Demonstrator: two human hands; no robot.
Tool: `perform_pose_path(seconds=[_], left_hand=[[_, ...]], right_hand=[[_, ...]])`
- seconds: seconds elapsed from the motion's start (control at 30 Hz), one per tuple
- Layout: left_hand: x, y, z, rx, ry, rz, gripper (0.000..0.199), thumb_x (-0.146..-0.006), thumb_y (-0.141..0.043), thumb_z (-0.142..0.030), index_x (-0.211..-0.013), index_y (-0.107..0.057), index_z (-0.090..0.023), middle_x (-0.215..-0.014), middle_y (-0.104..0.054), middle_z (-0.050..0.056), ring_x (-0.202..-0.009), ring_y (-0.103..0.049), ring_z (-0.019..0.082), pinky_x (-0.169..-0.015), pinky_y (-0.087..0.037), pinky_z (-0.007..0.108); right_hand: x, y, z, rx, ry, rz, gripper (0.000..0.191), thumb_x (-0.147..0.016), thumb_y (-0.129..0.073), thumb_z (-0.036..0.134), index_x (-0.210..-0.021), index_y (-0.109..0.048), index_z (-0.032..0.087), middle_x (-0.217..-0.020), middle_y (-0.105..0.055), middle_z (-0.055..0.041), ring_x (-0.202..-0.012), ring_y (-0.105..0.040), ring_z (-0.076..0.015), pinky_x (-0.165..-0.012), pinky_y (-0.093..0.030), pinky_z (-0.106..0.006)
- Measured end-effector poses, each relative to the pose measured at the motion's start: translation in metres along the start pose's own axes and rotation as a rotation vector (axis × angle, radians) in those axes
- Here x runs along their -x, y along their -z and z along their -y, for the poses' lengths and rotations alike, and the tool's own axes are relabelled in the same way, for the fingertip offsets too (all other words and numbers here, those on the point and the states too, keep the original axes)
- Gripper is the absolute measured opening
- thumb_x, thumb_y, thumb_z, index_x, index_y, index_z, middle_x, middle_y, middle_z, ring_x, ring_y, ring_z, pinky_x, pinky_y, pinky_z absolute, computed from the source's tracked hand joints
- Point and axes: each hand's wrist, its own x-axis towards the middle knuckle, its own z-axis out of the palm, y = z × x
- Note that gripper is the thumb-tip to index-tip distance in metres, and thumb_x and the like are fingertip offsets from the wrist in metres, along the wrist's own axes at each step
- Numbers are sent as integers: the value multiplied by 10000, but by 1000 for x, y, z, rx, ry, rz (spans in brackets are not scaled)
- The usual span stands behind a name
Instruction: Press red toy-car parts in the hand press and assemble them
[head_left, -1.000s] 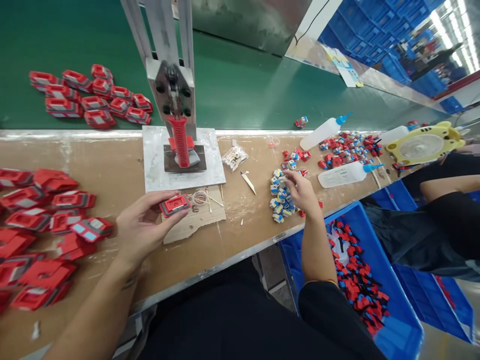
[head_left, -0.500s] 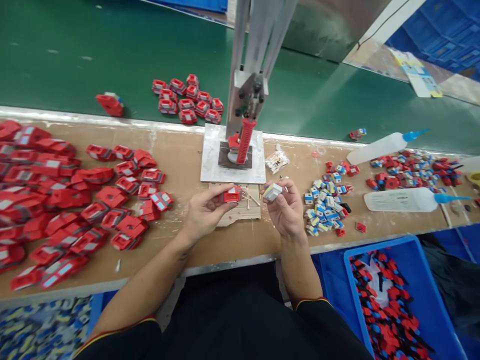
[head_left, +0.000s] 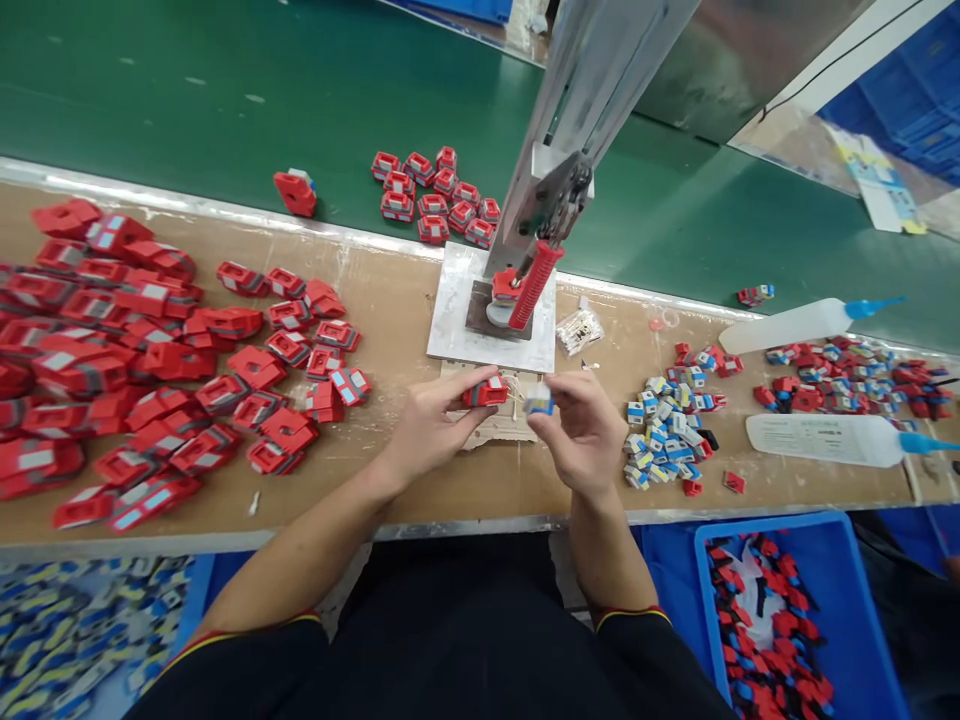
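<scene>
Between the thumb and fingers of my left hand (head_left: pixel 439 420) is a small red part (head_left: pixel 485 391) with a grey and white face. Pinched in my right hand (head_left: pixel 583 430), a white-and-blue part (head_left: pixel 539 400) looks blurred by motion. A short gap separates the two parts, in front of a hand press with a red handle (head_left: pixel 537 284). Under the press lever, a red piece (head_left: pixel 506 284) rests on the metal base plate (head_left: pixel 455 300). Cotton swabs lie on a piece of cardboard (head_left: pixel 499 430) just behind and below the held parts.
A large pile of red parts (head_left: pixel 105 360) covers the left of the bench. White-and-blue parts (head_left: pixel 664 430) are heaped at the right, beside two bottles (head_left: pixel 825 440) with blue nozzles. More red parts (head_left: pixel 433 204) stand on the green belt (head_left: pixel 225 90). A blue bin (head_left: pixel 855 600) sits lower right.
The view has turned, so the scene is tilted and shifted. My right hand has turned its part, whose blue side now shows, and brought it closer to the red part in my left hand.
</scene>
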Motion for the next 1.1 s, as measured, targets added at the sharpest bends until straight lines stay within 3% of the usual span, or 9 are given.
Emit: perform_pose_path(seconds=[0.1,0.17,0.3,0.47,0.63,0.8,0.97,1.03,1.1], left_hand=[[1,-1,-2,-142,-144,-83,342,-956,-748,-179,-1295,-760,-218,-1193,-833,80,-1026,-818,207,-910,-686,299],[2,-4,-3,-222,-240,-152,371,-957,-731,-125,-1312,-749,-229,-1222,-827,76,-1080,-812,206,-973,-674,303],[6,-9,-3,-310,-293,-228,433,-966,-690,-99,-1375,-718,-235,-1285,-807,85,-1137,-803,214,-1022,-661,298],[10,-10,-4,-333,-261,-174,496,-923,-751,-209,-1415,-697,-239,-1376,-763,112,-1244,-763,290,-1037,-668,361],[11,-5,-2,-284,-281,-166,367,-925,-790,-293,-1288,-767,-246,-1322,-786,117,-1186,-789,286,-999,-685,368],[4,2,-9,-140,-336,-154,407,-906,-814,-263,-1310,-762,-256,-1316,-791,108,-1155,-798,268,-988,-689,362],[2,-1,-24,-15,-439,22,585,-882,-849,-207,-1439,-679,-267,-1342,-774,143,-1147,-801,267,-963,-688,346],[3,-3,-30,-12,-439,100,641,-883,-844,-204,-1484,-631,-263,-1285,-795,142,-1093,-816,260,-944,-691,339],[5,-5,-37,-4,-435,136,682,-893,-837,-224,-1523,-578,-250,-1206,-816,130,-1025,-829,244,-907,-695,316]], right_hand=[[7,-13,2,-125,-247,-124,344,-867,-837,527,-1035,-717,252,-816,-695,9,-687,-665,-138,-626,-579,-280],[12,-26,3,-170,-327,-169,399,-829,-854,581,-978,-698,245,-756,-680,27,-626,-628,-126,-593,-548,-269],[18,-49,1,-151,-391,-233,490,-787,-844,670,-919,-656,237,-757,-687,12,-635,-621,-140,-586,-519,-277],[16,-55,0,-115,-425,-250,538,-763,-833,714,-864,-603,238,-675,-613,45,-553,-530,-120,-524,-445,-270],[17,-52,1,-125,-366,-177,473,-818,-821,654,-846,-591,241,-664,-567,59,-537,-481,-107,-507,-402,-264],[19,-38,-1,-110,-131,-92,364,-904,-765,602,-956,-653,259,-803,-617,13,-639,-546,-140,-578,-448,-299],[13,-24,6,-84,-8,-173,604,-978,-446,794,-1243,-684,307,-1179,-661,-94,-974,-647,-245,-771,-545,-401],[9,-25,15,-115,-43,-142,666,-999,-325,805,-1109,-739,295,-1122,-697,-98,-1025,-679,-273,-832,-567,-441],[6,-28,24,-178,-65,-116,664,-1043,-291,733,-888,-752,281,-911,-718,-78,-912,-710,-265,-812,-574,-450]])
